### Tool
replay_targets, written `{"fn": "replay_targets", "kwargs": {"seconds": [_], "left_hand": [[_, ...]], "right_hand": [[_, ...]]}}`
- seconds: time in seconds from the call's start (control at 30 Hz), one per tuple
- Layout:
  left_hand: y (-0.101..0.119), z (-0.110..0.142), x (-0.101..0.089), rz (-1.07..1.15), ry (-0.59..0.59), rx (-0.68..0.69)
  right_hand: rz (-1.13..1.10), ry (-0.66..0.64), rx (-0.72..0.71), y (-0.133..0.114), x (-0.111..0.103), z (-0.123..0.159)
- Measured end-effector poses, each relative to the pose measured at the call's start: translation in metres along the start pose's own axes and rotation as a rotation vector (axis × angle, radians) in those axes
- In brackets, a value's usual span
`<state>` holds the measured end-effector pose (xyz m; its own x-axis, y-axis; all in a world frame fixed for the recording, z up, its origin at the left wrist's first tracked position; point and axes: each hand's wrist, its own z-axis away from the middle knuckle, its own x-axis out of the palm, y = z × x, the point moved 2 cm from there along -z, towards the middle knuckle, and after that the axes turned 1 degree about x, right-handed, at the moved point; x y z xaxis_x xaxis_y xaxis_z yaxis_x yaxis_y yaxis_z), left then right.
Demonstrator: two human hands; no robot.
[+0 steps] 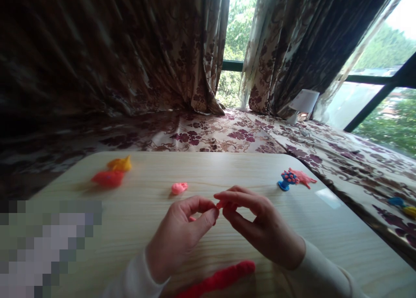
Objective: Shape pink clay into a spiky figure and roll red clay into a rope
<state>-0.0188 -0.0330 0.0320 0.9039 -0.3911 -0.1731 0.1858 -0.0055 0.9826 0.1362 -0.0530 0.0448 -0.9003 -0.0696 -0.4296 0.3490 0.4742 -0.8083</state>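
Above the middle of the table, my left hand (186,235) and my right hand (256,224) meet at the fingertips. A small piece of pink modelling clay (220,204) is pinched between them, mostly covered by the fingers. Thumb and forefinger are pressed together on my left hand, with a bit more pink showing behind the thumb. My right thumb and fingertips close on the piece from the other side. Below the hands lies a long red clay roll (224,278), cut off by the lower frame edge. Just beyond my left hand sits a pink clay lump (179,188).
On the pale wooden table (146,172), a red lump (108,178) and a yellow one (120,163) lie far left. At the right stands a blue clay piece topped with pink balls (286,179), against a flat pink piece (303,178). Beyond are a lamp (305,100) and curtains (146,50).
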Motion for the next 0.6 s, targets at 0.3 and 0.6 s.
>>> {"fn": "replay_targets", "kwargs": {"seconds": [0.3, 0.6], "left_hand": [[0.0024, -0.0009, 0.0015, 0.000, 0.007, -0.009], [0.0009, -0.0004, 0.0003, -0.010, 0.000, 0.002]], "right_hand": [[0.032, 0.008, -0.006, 0.0056, 0.0030, 0.0006], [0.028, 0.052, 0.010, 0.0032, 0.0031, 0.0012]]}}
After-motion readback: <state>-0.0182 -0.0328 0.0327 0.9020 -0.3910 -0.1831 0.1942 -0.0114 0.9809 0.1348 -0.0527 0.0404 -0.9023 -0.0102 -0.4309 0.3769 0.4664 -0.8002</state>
